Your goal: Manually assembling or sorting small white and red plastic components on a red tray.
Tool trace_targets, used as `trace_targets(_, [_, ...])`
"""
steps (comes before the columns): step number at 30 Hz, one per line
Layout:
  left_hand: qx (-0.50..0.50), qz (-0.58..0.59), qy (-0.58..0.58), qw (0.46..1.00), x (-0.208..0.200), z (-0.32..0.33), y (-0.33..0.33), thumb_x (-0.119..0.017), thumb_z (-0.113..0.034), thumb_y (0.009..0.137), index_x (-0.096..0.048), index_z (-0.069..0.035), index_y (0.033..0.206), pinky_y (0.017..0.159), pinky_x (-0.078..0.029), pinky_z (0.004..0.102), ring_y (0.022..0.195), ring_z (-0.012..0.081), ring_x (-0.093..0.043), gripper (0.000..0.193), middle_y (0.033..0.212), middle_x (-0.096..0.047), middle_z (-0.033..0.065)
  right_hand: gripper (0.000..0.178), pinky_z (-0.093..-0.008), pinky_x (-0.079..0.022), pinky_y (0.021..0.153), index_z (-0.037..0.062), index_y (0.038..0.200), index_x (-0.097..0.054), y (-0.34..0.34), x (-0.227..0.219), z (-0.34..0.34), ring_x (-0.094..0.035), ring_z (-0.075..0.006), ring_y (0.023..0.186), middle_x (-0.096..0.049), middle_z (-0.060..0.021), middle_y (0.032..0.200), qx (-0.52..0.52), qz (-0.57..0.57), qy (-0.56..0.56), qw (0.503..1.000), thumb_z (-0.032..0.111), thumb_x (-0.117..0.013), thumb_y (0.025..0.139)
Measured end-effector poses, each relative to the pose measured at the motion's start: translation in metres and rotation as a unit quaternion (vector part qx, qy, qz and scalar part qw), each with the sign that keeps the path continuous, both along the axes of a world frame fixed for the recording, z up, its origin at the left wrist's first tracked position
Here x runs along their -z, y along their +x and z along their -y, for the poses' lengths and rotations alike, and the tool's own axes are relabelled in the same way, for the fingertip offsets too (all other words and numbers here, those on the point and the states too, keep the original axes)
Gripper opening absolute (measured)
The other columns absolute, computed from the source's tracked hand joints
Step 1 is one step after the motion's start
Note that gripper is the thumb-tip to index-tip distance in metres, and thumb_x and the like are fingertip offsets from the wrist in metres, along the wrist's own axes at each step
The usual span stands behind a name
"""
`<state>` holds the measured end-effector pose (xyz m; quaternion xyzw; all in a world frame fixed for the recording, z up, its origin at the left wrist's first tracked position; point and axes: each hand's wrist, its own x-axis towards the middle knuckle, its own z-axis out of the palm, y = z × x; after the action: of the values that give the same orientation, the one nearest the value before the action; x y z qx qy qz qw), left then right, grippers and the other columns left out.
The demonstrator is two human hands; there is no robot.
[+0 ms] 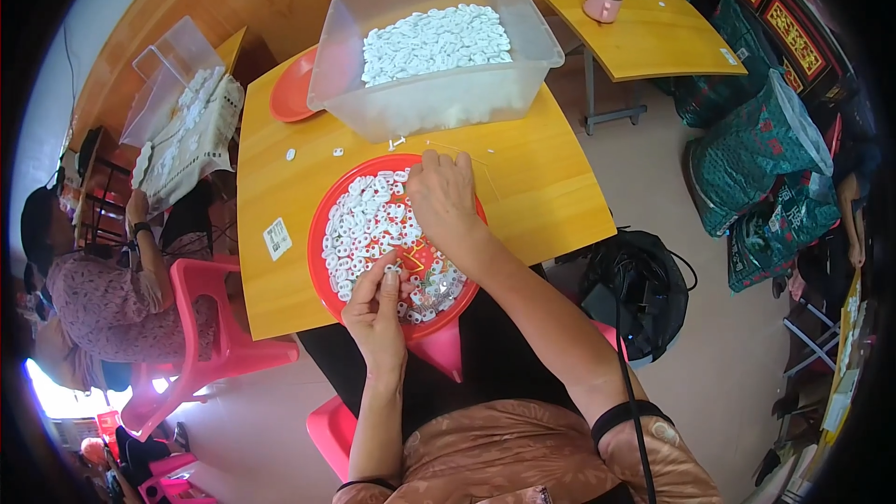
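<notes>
A round red tray (322, 291) at the table's near edge holds many small white oval pieces with dark holes (350, 231). At its near side lie small clear and silvery parts (439, 291). My left hand (375, 310) is over the tray's near left, thumb and forefinger pinched on a small white piece (397, 267). Over the far right rim is my right hand (442, 198), fingers curled down and closed; what its fingertips hold, if anything, is hidden. Small white pegs (399, 143) lie on the table just beyond the tray.
A large translucent bin (429, 103) of white pieces stands on the yellow table (551, 191), beside a red plate (292, 98). A second table (644, 37) bears a pink mug (604, 0). Green sacks (747, 159) and a black bag (644, 294) lie right. Another person (112, 299) sits left.
</notes>
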<state>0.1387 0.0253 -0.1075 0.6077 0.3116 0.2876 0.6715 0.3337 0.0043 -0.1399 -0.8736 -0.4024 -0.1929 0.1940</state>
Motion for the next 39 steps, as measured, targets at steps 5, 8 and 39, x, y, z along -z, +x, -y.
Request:
trace_targets(5, [0.009, 0.013, -0.019, 1.000, -0.003, -0.003, -0.002, -0.063, -0.008, 0.106, -0.070, 0.001, 0.131, 0.076, -0.053, 0.0222, 0.083, 0.0082, -0.066, 0.028, 0.099, -0.074, 0.0063, 0.008, -0.0429, -0.044, 0.071, 0.0053, 0.082, -0.073, -0.003, 0.002, -0.014, -0.070, -0.0257, 0.073, -0.068, -0.0127, 0.084, 0.013, -0.034, -0.099, 0.994, 0.010, -0.066, 0.084])
trace_targets(8, [0.007, 0.028, -0.058, 0.998, -0.008, -0.005, -0.003, -0.064, -0.008, 0.105, -0.070, 0.001, 0.131, 0.075, -0.053, 0.0231, 0.083, 0.0092, -0.066, 0.028, 0.100, -0.075, 0.0076, 0.010, -0.0442, -0.048, 0.064, 0.0029, 0.081, -0.072, -0.008, 0.001, -0.003, -0.071, -0.0281, 0.073, -0.068, -0.0130, 0.082, 0.019, -0.043, -0.052, 0.998, 0.011, -0.066, 0.085])
trace_targets(39, [0.058, 0.153, -0.250, 0.954, -0.021, -0.006, -0.014, -0.064, -0.006, 0.104, -0.070, 0.003, 0.127, 0.094, -0.058, 0.0303, 0.098, 0.0166, -0.072, 0.026, 0.111, -0.075, 0.0114, 0.023, -0.0202, -0.054, 0.071, -0.0020, 0.116, -0.077, -0.079, -0.051, 0.069, -0.069, -0.0074, 0.080, -0.078, -0.0071, 0.095, -0.109, -0.770, 0.403, 0.483, 0.008, -0.075, 0.095])
